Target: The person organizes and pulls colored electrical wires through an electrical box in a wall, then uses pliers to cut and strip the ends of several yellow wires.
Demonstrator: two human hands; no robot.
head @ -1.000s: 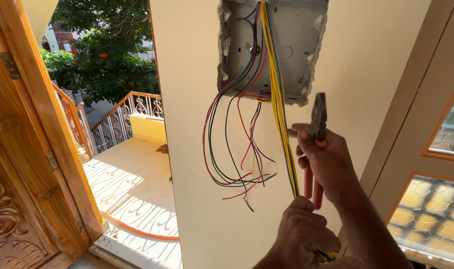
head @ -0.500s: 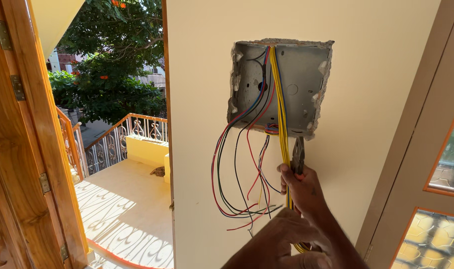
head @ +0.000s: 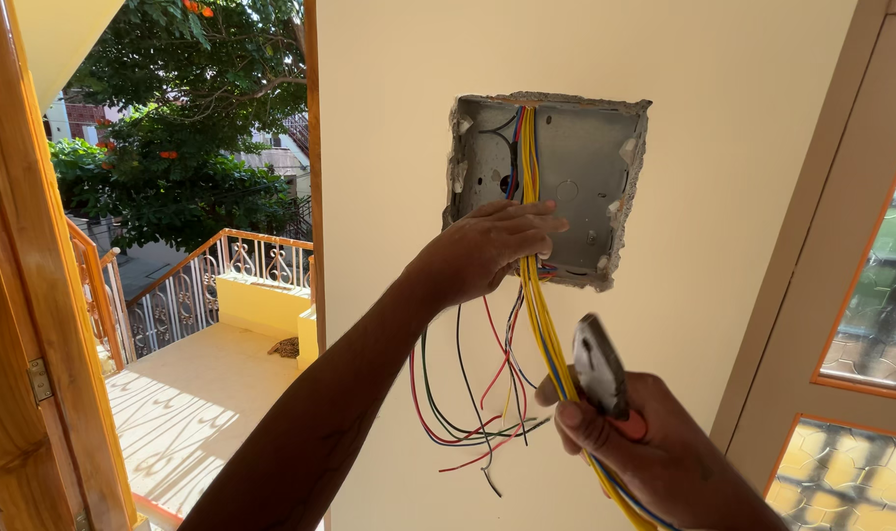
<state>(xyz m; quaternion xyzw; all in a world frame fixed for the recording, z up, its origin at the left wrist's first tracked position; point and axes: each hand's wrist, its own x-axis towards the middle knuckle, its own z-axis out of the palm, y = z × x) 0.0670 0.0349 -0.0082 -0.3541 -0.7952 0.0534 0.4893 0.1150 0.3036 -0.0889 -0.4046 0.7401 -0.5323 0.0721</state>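
A grey metal electrical box [head: 586,167] is set into the cream wall [head: 733,88]. A bundle of yellow wires [head: 538,305] hangs out of it, with loose red, black and green wires [head: 468,413] looping below. My left hand [head: 487,246] reaches up and closes its fingers around the wires at the lower left of the box. My right hand [head: 645,442] is lower and to the right. It holds red-handled pliers [head: 600,374] with jaws pointing up, pressed against the yellow bundle, which runs through this hand.
A wooden door frame [head: 35,324] stands at the left. Beyond it are a sunlit balcony floor [head: 182,403], an ornate railing [head: 202,285] and trees. A window with patterned glass [head: 871,295] is at the right.
My left hand has risen from the bottom of the view to the wires at the box. My right hand with the pliers has moved down and right. The view shifted, so the box appears lower.
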